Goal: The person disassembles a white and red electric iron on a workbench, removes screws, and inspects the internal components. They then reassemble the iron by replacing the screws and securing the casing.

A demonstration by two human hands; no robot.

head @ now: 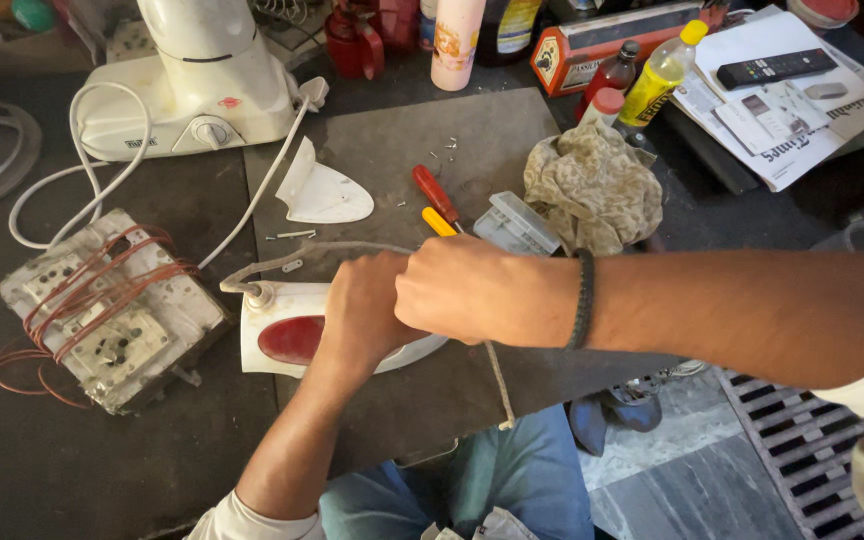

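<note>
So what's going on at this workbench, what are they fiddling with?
A person has both hands on a white clothes iron with a red panel, lying on a dark bench. The left hand presses on its body; the right hand grips just beside it, where the iron's braided cord runs. A red-handled screwdriver, loose screws and a detached white cover lie behind.

White mixer (197, 85), switchboard (112, 310), crumpled cloth (595, 185), red-handled screwdriver (434, 192), remote (777, 67).

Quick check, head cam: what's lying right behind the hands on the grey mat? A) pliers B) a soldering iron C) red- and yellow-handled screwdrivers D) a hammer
C: a red-handled screwdriver and a yellow-handled screwdriver lie on the grey mat, just beyond the right hand and left hand on the white and red iron.
</note>
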